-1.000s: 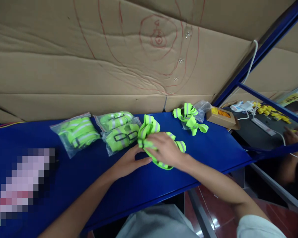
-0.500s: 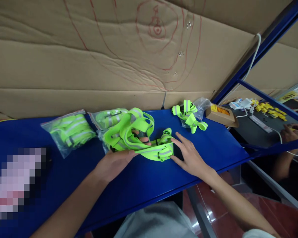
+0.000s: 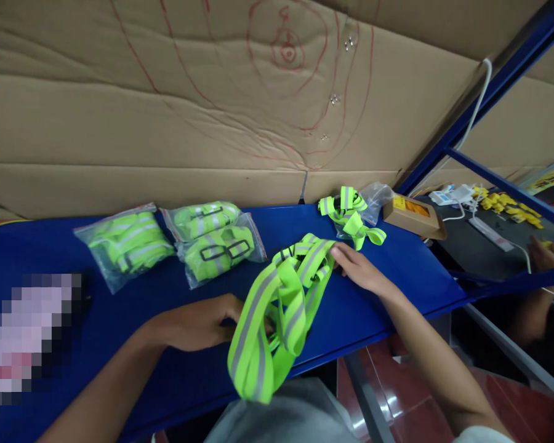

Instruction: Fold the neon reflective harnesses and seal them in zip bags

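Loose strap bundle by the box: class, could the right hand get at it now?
Probably yes: the right hand, touching a strap, is just short of the bundle, only bare table between.

The strap bundle (image 3: 281, 301) lies between our left hand (image 3: 203, 321) and our right hand (image 3: 360, 271), on the table (image 3: 410, 277). Behind our left hand we find bagged straps (image 3: 219, 252). Just behind our right hand lie loose straps (image 3: 351, 215), with a box (image 3: 413, 215) to their right.

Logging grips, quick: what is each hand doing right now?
Left hand: closed on the strap.
Right hand: touching the strap's far end; grip cannot be told.
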{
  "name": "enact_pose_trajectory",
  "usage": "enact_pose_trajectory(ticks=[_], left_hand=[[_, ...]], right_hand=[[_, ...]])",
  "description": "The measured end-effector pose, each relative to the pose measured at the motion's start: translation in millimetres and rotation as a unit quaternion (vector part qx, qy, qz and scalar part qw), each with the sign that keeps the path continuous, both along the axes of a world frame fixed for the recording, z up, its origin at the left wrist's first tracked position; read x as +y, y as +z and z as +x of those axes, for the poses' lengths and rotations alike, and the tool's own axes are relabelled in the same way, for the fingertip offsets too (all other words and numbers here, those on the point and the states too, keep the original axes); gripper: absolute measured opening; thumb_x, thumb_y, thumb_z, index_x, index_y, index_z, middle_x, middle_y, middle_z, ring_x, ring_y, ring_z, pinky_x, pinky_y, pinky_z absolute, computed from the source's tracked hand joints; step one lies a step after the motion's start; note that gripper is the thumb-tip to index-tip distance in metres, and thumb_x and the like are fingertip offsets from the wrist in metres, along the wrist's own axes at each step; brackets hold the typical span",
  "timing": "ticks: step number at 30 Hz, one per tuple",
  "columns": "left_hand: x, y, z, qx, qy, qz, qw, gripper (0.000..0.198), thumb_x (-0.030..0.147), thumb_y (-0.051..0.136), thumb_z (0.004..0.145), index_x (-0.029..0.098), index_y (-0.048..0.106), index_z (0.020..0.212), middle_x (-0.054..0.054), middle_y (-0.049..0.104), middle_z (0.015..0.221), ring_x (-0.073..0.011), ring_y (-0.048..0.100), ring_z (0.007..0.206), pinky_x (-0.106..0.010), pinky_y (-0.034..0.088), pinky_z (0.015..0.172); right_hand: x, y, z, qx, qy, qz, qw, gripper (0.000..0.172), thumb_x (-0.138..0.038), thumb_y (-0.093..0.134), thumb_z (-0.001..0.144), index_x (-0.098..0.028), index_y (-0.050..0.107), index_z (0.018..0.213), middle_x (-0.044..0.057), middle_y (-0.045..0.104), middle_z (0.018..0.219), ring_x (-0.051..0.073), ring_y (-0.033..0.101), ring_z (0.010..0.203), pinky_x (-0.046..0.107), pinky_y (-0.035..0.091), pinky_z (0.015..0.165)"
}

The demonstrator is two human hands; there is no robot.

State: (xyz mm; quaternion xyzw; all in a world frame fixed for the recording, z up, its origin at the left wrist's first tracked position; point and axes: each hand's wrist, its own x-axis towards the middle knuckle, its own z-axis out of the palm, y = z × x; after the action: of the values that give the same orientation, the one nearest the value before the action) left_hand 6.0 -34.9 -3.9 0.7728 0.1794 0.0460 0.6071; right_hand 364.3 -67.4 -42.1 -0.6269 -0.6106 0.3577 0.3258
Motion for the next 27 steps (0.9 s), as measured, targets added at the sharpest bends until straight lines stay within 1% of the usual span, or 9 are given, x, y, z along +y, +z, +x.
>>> enact_pose_trajectory(ticks=[4,6,9,11,15,18,20,22,27], left_hand=[[7,2.4,-8,-0.019,0.096,0.084,0.992,0.037,0.003,0.052,0.076,0.026,0.081,0.071,-0.003,0.078,0.078,-0.0226,0.075,0.08,-0.028,0.057,0.076],[10,5.7,-8,-0.035,0.192,0.136,0.971,0.032,0.006,0.05,0.077,0.023,0.074,0.065,-0.004,0.075,0.074,-0.0214,0.073,0.08,-0.027,0.054,0.074],[13,12.2,7,-0.075,0.327,0.198,0.921,0.022,0.016,0.052,0.086,0.021,0.072,0.081,-0.005,0.075,0.088,-0.0214,0.071,0.085,-0.029,0.052,0.076],[16,13.0,24,-0.082,0.346,0.259,0.898,0.028,0.015,0.052,0.088,0.021,0.071,0.106,-0.007,0.074,0.112,-0.024,0.069,0.103,-0.033,0.053,0.09],[28,-0.3,63,-0.041,0.196,0.412,0.889,0.059,0.007,0.054,0.084,0.024,0.059,0.14,-0.009,0.046,0.16,-0.0304,0.039,0.149,-0.051,0.024,0.125],[41,-12.3,83,0.006,0.137,0.413,0.9,0.048,0.008,0.059,0.082,0.024,0.066,0.127,-0.009,0.067,0.135,-0.0302,0.053,0.136,-0.057,0.016,0.125],[49,-15.8,87,0.018,0.165,0.374,0.912,0.029,0.016,0.059,0.086,0.022,0.071,0.112,-0.009,0.074,0.111,-0.0291,0.064,0.116,-0.052,0.032,0.116],[55,-16.1,84,0.013,0.191,0.336,0.922,0.017,0.026,0.058,0.09,0.02,0.072,0.1,-0.007,0.074,0.095,-0.0256,0.068,0.095,-0.042,0.046,0.097],[51,-14.9,66,-0.012,0.281,0.24,0.929,0.023,0.039,0.049,0.095,0.02,0.063,0.092,-0.001,0.068,0.078,-0.017,0.064,0.069,-0.027,0.044,0.063]], right_hand=[[7,-4.2,-14,-0.053,0.021,0.08,0.995,0.113,-0.056,0.079,0.081,-0.022,0.011,0.165,0.019,0.025,0.169,0.035,0.032,0.154,0.053,0.034,0.122],[12,-3.1,-25,-0.072,0.066,0.103,0.99,0.116,-0.048,0.077,0.084,-0.023,-0.002,0.166,0.019,0.017,0.172,0.034,0.026,0.157,0.053,0.032,0.123],[16,1.6,-40,-0.146,0.121,0.172,0.967,0.073,-0.029,0.061,0.097,-0.025,0.027,0.161,0.017,0.045,0.158,0.031,0.046,0.146,0.052,0.042,0.115],[11,4.5,-46,-0.234,0.18,0.252,0.922,0.039,-0.019,0.05,0.102,-0.025,0.058,0.139,0.014,0.062,0.141,0.028,0.055,0.135,0.049,0.045,0.11],[-23,5.3,-41,-0.352,0.271,0.457,0.771,0.018,-0.019,0.055,0.102,-0.024,0.072,0.104,0.006,0.073,0.126,0.024,0.059,0.131,0.043,0.049,0.106],[-51,6.5,-17,-0.396,0.307,0.514,0.697,0.012,-0.017,0.062,0.097,-0.021,0.073,0.094,0.005,0.076,0.122,0.023,0.064,0.127,0.041,0.052,0.104],[-62,12.9,6,-0.414,0.304,0.471,0.717,0.017,-0.009,0.061,0.094,-0.02,0.073,0.089,0.006,0.076,0.124,0.024,0.065,0.126,0.044,0.052,0.103],[-66,25.4,30,-0.415,0.287,0.379,0.775,0.028,-0.001,0.054,0.088,-0.02,0.073,0.08,0.007,0.074,0.13,0.028,0.064,0.128,0.05,0.053,0.101],[-61,76.8,56,-0.326,0.262,0.225,0.88,0.038,0.003,0.046,0.077,-0.024,0.073,0.074,0.003,0.073,0.131,0.028,0.066,0.127,0.052,0.052,0.102]])
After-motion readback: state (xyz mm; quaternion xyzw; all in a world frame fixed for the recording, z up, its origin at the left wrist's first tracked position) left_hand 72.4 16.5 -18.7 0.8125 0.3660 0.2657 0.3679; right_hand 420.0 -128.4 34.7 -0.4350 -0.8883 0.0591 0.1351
